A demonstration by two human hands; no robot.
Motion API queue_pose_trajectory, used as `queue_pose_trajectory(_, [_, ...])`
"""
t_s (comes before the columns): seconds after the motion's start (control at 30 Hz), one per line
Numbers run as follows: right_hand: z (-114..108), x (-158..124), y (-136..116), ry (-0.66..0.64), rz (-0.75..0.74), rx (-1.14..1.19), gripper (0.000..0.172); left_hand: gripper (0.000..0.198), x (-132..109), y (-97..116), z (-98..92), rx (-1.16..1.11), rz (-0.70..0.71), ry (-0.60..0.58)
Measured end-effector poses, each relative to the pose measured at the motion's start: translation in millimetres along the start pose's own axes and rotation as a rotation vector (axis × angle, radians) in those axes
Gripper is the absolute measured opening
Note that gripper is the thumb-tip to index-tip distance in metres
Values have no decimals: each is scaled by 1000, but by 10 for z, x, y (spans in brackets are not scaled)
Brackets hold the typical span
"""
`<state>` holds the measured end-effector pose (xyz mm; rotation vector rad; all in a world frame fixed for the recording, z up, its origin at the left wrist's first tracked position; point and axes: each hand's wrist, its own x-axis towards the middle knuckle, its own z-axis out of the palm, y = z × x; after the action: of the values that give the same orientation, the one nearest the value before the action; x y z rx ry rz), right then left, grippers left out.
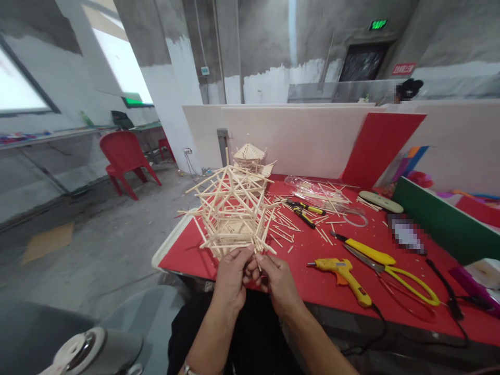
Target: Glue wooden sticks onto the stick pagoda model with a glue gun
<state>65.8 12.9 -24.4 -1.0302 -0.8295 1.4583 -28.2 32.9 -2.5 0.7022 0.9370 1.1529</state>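
A pagoda-like model of thin wooden sticks (230, 208) stands at the front left of the red table, with open framing and a pointed top. My left hand (234, 268) is closed at its lower front corner, thumb and fingers pinched together. Facing it, my right hand (276, 278) is closed too, the fingertips of both hands almost touching. Between the thumbs shows the pale end of a wooden stick (257, 254); whether it is joined to the model is hidden by my fingers. Behind stands a second stick model (250, 153) with a finished-looking roof.
Loose sticks (283, 229) lie right of the model, near wire strippers (302, 211) and a plastic bag (312, 188). Further right are a yellow glue gun (344, 273), yellow-handled scissors (410, 284), yellow-handled pliers (367, 250) and a green board (441, 221). A cord hangs over the front edge.
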Motion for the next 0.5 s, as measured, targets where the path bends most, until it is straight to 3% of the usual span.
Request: queue_pose_trajectory(0.5, [-70, -156, -36, -102, -23, -115, 39, 22, -200, 17, -107, 111, 22, 10])
